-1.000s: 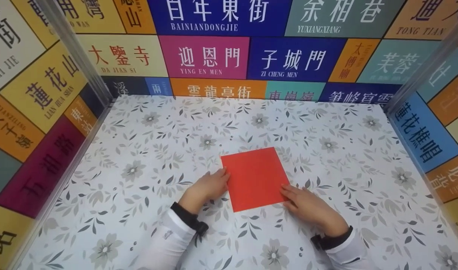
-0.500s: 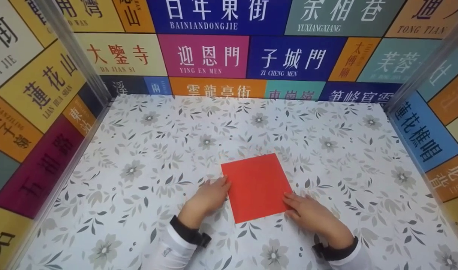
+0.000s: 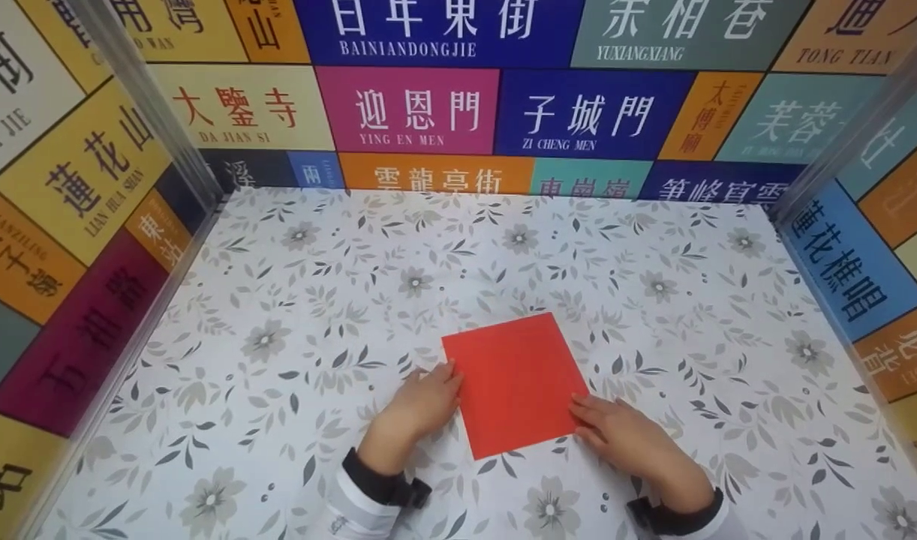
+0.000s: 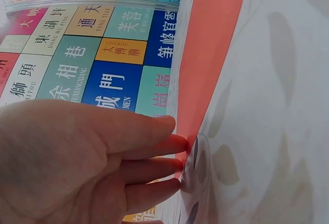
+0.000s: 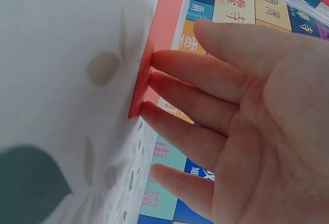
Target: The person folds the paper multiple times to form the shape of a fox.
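A square sheet of red paper point(image 3: 515, 386) lies flat and slightly turned on the flowered tabletop. At its left edge, my left hand point(image 3: 422, 401) touches it with the fingertips. In the left wrist view, the fingers point(image 4: 154, 167) are nearly straight and reach the paper's edge point(image 4: 203, 59). My right hand point(image 3: 627, 439) rests its fingertips on the paper near the lower right corner. The right wrist view shows these fingers point(image 5: 190, 108) extended and spread, several tips on the red paper point(image 5: 167, 16), the thumb lifted away from it.
The tabletop point(image 3: 338, 247) wears a white covering with grey flowers and leaves. Around it stand panels with colourful street-name signs, at the back point(image 3: 410, 112), left point(image 3: 83, 330) and right point(image 3: 849, 262). Clear strips run up the corners.
Both hands have slid the red paper toward the person, down in the head view. Its angle stays nearly the same, and the fingertips keep to the same edges.
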The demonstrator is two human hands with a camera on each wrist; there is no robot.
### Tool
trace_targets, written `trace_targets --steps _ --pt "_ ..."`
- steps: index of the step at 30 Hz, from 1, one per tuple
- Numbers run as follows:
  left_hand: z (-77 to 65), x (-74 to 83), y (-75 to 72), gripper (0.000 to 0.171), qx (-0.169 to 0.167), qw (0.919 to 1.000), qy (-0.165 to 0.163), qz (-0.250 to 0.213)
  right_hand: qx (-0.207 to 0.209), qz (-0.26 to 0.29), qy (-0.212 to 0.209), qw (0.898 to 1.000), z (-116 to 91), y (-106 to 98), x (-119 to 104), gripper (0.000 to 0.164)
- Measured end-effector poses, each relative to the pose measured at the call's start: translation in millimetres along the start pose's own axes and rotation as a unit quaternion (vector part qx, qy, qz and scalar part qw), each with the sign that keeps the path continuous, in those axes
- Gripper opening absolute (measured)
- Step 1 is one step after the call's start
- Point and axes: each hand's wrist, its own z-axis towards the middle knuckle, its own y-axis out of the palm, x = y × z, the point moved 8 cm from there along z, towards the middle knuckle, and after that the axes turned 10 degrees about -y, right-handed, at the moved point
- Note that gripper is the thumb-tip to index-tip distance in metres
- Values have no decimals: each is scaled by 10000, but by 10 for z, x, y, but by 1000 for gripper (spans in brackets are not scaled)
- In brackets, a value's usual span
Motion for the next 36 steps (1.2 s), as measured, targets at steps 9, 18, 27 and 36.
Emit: trace_targets --steps 9,18,27,36 --pt "-86 -3 8 50 -179 9996 -151 -175 99 -35 48 9999 -21 12 -48 39" --pt "-106 18 11 52 -145 9998 -136 -83 248 -212 -77 9994 -15 2 -56 37" --pt "-103 35 15 54 -128 9998 -127 64 527 -419 -190 9976 -27 -24 -63 35" --pt "-77 -16 4 53 -52 9999 -75 -109 428 -278 -145 9986 -19 -13 -57 36"
